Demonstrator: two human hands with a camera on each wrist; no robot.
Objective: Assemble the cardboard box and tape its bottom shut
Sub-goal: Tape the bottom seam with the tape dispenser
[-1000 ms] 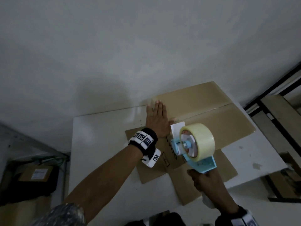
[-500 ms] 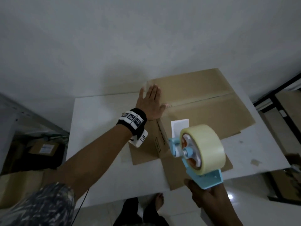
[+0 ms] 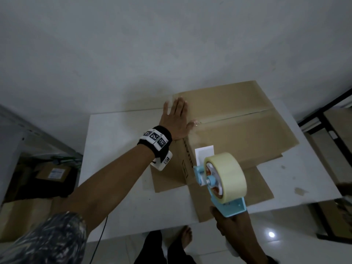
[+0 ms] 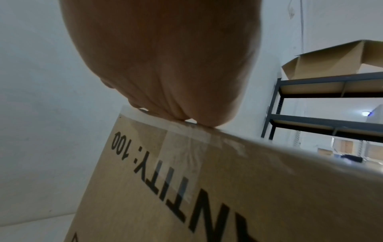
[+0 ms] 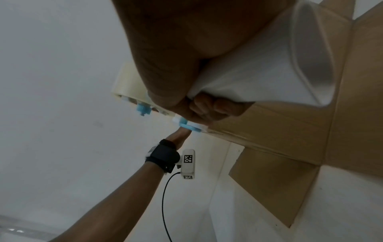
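Note:
The brown cardboard box [image 3: 238, 134] stands on the white table [image 3: 118, 168] with its closed flaps up and outer flaps spread flat around it. A seam [image 3: 238, 116] runs along the top. My left hand [image 3: 176, 119] lies flat, fingers straight, on the box's left end. In the left wrist view the palm [image 4: 165, 65] presses clear tape [image 4: 186, 147] folded over the box edge [image 4: 228, 188]. My right hand [image 3: 228, 223] grips the handle of a blue tape dispenser [image 3: 224, 178] with its pale roll, held in the air over the box's near side. Its fingers [image 5: 207, 106] curl round the white handle [image 5: 259, 65].
A dark metal rack [image 4: 311, 98] with an open carton [image 4: 331, 62] stands to the right. Cardboard boxes [image 3: 53, 172] sit on the floor at the left. My bare foot [image 3: 186, 233] shows below the table's near edge. A wall is close behind the table.
My left hand slid from beside the seam to the box's left end. My right hand drew the dispenser back off the box top, toward me.

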